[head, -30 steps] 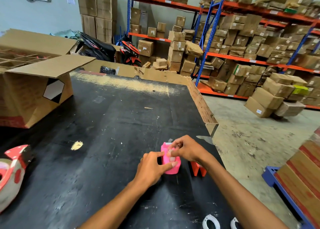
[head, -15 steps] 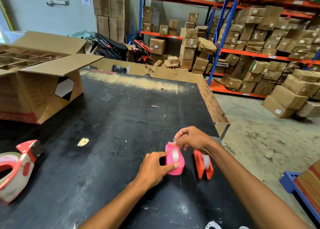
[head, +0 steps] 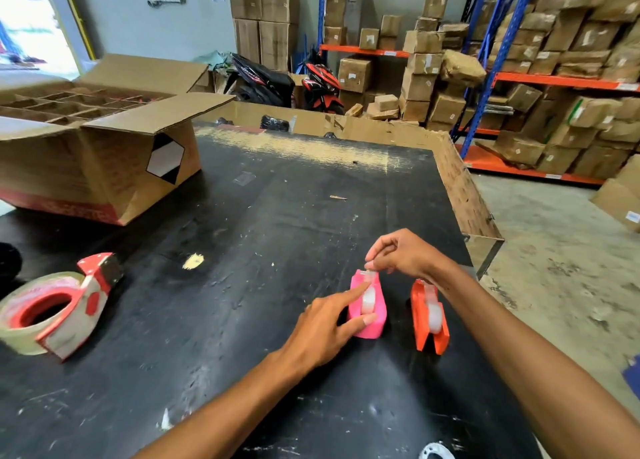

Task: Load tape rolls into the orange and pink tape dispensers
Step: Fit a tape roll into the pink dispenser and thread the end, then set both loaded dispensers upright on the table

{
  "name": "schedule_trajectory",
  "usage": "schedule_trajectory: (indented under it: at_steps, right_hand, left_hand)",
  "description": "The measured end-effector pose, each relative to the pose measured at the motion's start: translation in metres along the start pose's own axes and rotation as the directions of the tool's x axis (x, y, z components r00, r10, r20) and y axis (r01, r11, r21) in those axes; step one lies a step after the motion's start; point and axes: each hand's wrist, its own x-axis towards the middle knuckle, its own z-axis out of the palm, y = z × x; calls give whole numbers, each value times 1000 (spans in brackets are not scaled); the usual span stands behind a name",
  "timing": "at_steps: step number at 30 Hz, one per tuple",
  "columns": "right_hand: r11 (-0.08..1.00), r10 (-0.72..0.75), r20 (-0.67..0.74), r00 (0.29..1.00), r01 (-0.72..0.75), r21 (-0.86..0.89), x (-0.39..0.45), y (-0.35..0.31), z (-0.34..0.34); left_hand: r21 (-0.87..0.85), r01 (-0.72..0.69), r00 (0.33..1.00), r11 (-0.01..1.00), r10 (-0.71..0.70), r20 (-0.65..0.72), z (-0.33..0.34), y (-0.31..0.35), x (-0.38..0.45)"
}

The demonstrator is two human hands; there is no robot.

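Left hand has opened out, index pressing the roll in the pink dispenser on the table; right hand pinches its tape end. Light, hard plastic probably skids: pin the body, pull flimsy tape gently.

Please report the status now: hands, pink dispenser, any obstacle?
Left hand presses pink dispenser. Right hand pinches tape end at its far end. Orange dispenser beside, roll inside. Nothing blocks.

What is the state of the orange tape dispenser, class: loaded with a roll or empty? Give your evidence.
Loaded: a whitish tape roll sits in the slot of the orange dispenser, which stands upright on the table.
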Motion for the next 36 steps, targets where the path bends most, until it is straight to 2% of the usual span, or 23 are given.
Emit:
schedule_trajectory:
  at_steps: [7,13,19,21,24,28,31,33,36]
  right_hand:
    - [1000,-11,39,999,11,1,13,8,0]
    - [994,104,111,988,-101,-31,25,12,3]
    - [981,171,118,978,-159,-109,26,8,5]
    - [975,168,90,982,-152,-163,22,8,6]
    - [983,106,-1,994,-105,-153,16,10,7]
    - [971,-14,-203,979,-34,-235,-8,9,-4]
    - [947,-74,-244,967,-8,-323,-37,4,-13]
    - [924,-84,-258,963,-21,-381,-63,2,-18]
    - [913,-64,-289,955,-61,-404,-108,5,-23]
  left_hand:
    - [-23,8,999,1000,-9,-50,4,-3,1]
    - [-20,22,998,1000,-23,-58,6,-6,2]
    - [-24,40,999,999,-41,-33,2,-5,3]
    - [-26,31,999,999,-31,-12,-1,-4,4]
    - [-28,17,1000,999,-16,22,-5,-1,7]
    - [-36,49,996,998,-46,77,-9,4,4]
    - [-34,43,996,998,-40,80,-11,11,-1]
    - [-18,-5,999,1000,6,38,-13,16,-6]
    - [3,-151,985,989,151,-86,-11,24,-21]
